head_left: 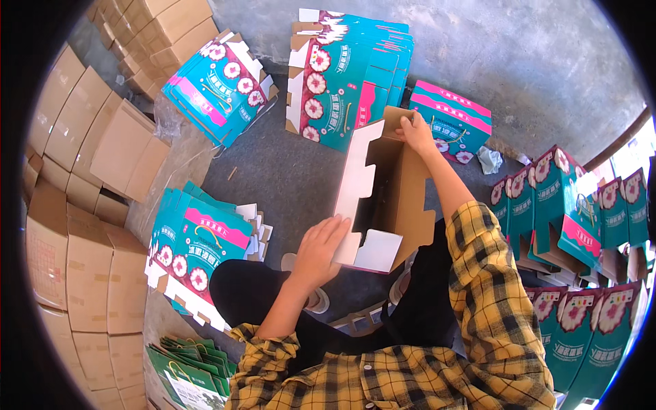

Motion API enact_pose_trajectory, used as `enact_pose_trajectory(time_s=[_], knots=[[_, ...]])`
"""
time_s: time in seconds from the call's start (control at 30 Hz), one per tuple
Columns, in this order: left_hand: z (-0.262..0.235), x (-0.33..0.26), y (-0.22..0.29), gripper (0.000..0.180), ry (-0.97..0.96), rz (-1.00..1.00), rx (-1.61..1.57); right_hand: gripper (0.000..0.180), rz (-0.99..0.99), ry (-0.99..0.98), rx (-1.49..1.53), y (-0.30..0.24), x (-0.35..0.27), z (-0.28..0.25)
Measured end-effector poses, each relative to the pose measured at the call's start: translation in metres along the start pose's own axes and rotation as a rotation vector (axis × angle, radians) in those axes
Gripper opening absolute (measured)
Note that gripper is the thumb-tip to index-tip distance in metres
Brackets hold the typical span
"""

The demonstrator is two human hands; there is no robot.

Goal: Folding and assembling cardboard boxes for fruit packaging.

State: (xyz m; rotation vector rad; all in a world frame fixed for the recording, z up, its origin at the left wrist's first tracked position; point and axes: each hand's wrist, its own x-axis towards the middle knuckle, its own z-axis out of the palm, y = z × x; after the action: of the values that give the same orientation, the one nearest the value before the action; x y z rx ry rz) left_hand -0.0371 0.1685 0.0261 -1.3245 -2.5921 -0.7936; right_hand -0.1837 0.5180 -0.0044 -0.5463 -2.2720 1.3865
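Observation:
Between my knees, a cardboard gift box [404, 198] is folded up into a hollow shape, its brown inside facing up. White tabbed flaps stand out along its left side and near end. At the far end, my right hand [415, 133] is closed round a brown end flap. My left hand [320, 249] holds the near left corner, its fingers lying along the edge of the white flap and its thumb partly hidden. The box's printed outside faces away from me.
Flat teal box blanks [335, 89] lean against the wall; other stacks [219, 89] [205, 232] lie to the left. A made-up box [451, 119] stands at the back. Teal boxes [574, 205] line the right. Brown cartons [89, 266] are piled left, near green bags [191, 369].

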Motion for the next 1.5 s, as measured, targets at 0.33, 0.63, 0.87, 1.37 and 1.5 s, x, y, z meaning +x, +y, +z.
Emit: enact_pose_trajectory(time_s=[0.33, 0.63, 0.87, 1.37, 1.5], knots=[[0.02, -0.008, -0.007, 0.055, 0.02, 0.016, 0.081, 0.054, 0.097, -0.017, -0.199, 0.012, -0.028, -0.009], [0.019, -0.005, -0.01, 0.059, 0.054, -0.007, 0.07, 0.055, -0.418, -0.971, -0.469, -0.073, -0.151, -0.027], [0.009, -0.005, -0.007, 0.051, 0.061, -0.132, -0.095, 0.041, -0.421, -1.371, -0.224, -0.087, -0.168, -0.035], [-0.009, 0.011, -0.009, 0.062, -0.062, -0.21, -0.325, 0.075, -0.399, -1.697, 0.037, -0.091, -0.205, -0.008], [-0.011, 0.013, -0.009, 0.066, -0.081, -0.224, -0.36, 0.065, -0.259, -1.585, 0.156, -0.093, -0.205, -0.014]])
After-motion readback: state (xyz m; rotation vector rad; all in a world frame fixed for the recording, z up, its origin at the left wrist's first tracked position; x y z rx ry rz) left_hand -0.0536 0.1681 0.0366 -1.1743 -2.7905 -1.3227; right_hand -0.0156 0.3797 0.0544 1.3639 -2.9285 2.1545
